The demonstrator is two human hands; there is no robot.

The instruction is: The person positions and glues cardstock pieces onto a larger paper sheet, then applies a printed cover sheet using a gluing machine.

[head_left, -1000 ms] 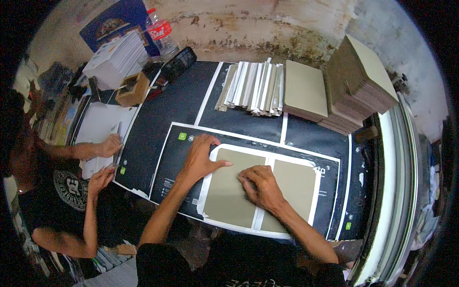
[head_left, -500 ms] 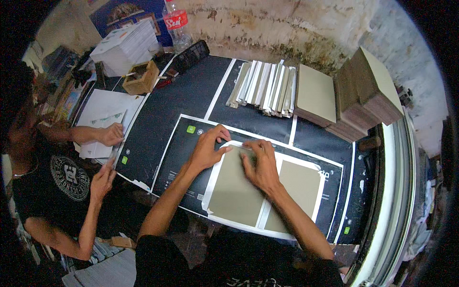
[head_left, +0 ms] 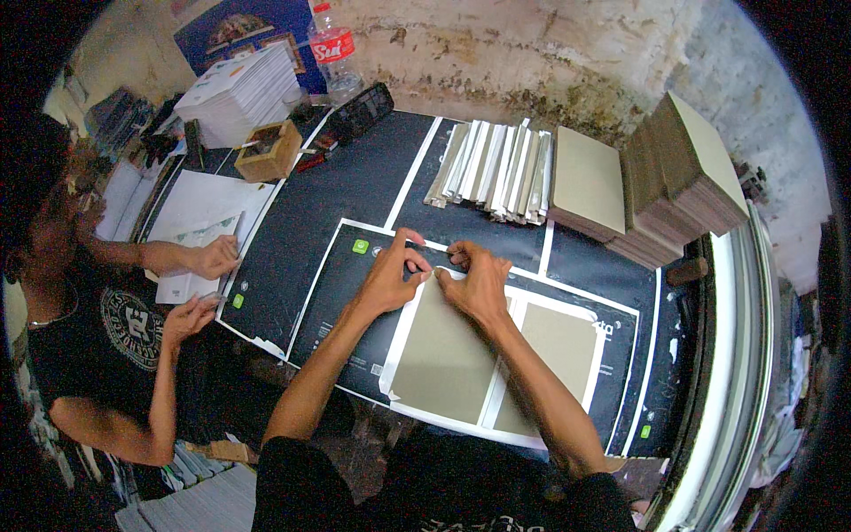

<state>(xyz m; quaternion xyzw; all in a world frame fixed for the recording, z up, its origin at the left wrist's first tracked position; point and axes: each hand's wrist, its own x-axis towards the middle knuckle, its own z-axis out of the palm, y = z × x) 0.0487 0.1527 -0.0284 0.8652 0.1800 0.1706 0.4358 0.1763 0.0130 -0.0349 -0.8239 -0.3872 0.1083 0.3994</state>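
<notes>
A book-cover blank lies in front of me: two grey-brown boards, the left one (head_left: 443, 355) and the right one (head_left: 551, 363), on a white paper sheet (head_left: 490, 401) whose edges frame them. A white strip runs between the boards. My left hand (head_left: 390, 277) is closed at the far left corner, its thumb and bent fingers pinching the paper edge. Beside it my right hand (head_left: 476, 284) is closed at the same corner, its thumb close to the left thumb. The folded paper there is mostly hidden by my fingers.
Paper and board strips (head_left: 496, 168), a low board stack (head_left: 588, 177) and taller board stacks (head_left: 678, 168) stand along the back. Left are a wooden box (head_left: 269, 151), a bottle (head_left: 333, 58) and a paper stack (head_left: 239, 93). A co-worker's hand (head_left: 215, 257) rests on white sheets.
My right hand has moved left to the far left corner, bringing both thumbs close together. The co-worker's nearer hand has shifted up toward the table edge. The whole view has tilted slightly.
</notes>
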